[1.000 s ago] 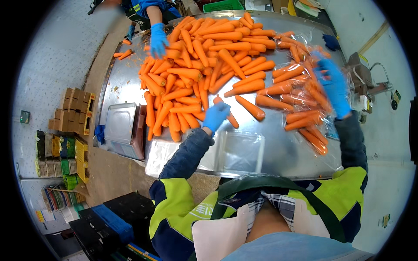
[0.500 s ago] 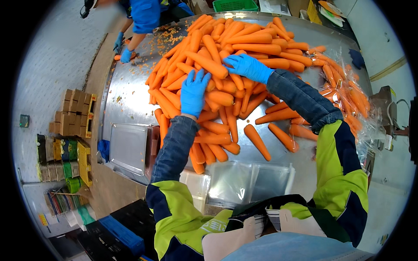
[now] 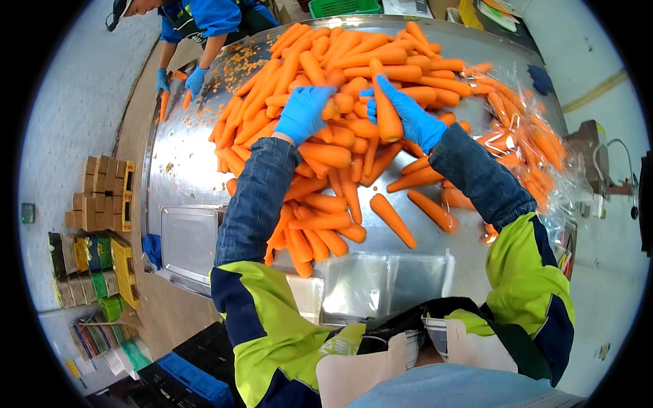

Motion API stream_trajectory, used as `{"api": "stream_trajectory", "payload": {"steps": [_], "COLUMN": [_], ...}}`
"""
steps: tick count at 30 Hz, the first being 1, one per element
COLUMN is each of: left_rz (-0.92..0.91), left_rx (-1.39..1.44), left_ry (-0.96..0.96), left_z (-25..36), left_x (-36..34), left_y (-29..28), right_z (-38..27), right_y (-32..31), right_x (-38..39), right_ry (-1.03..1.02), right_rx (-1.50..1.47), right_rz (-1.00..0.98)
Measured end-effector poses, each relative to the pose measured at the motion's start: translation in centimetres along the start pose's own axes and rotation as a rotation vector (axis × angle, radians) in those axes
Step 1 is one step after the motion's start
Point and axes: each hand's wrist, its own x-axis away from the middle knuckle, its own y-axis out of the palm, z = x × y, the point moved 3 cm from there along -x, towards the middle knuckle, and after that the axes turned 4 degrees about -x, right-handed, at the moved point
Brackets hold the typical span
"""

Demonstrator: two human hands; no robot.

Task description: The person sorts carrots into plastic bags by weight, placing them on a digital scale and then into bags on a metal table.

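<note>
"What lies nearest?"

"Clear plastic bags (image 3: 367, 279), flat at six o'clock from the carrot pile (image 3: 326, 154), probably so they stay within reach."

"And the hands?"

"The left hand (image 3: 303, 114) bends over the pile, fingertips hidden; I can't tell whether it grips. At its three o'clock, the right hand (image 3: 417, 118) pinches a carrot (image 3: 386, 114) lengthwise, likely to steady it."

"Farther off?"

"Film-wrapped carrots (image 3: 544, 149) at three o'clock, apparently kept apart from loose ones."

"What differs?"

"Half a second ago, the right hand rests over the pile, no carrot raised."
</note>
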Motion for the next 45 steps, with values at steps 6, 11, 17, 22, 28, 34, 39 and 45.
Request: {"api": "stream_trajectory", "payload": {"steps": [6, 11, 17, 22, 28, 34, 39, 45], "left_rz": [0.242, 0.34, 0.344, 0.4, -0.022, -0.055, 0.074, 0.302], "left_rx": [0.975, 1.731, 1.697, 1.747, 0.624, 0.218, 0.392, 0.447], "left_ry": [-0.472, -0.81, -0.875, -0.972, -0.736, -0.807, -0.825, -0.549], "left_z": [10.7, 21.9, 30.5, 40.5, 40.5, 48.1, 46.9, 48.2], "left_x": [3.9, 8.2, 10.9, 12.3, 20.7, 25.3, 25.7, 24.8], "left_y": [-3.4, 1.1, 1.8, 7.5, 14.1, 17.7, 17.1, 10.1], "right_z": [2.9, 8.1, 10.3, 13.4, 12.3, 13.8, 14.4, 15.1], "right_y": [-2.2, -1.2, -6.9, -8.5, -17.2, -18.4, -15.3, -12.6], "right_x": [8.2, 16.9, 26.9, 34.4, 43.5, 46.5, 44.4, 41.3], "right_ry": [-0.097, -0.075, -0.113, 0.074, -0.221, -0.204, -0.154, -0.113], "right_rx": [0.082, -0.131, 0.142, 0.195, 0.718, 1.253, 1.568, 1.924], "right_rz": [-0.036, 0.0, 0.071, 0.136, 0.366, 0.253, 0.057, -0.232]}}
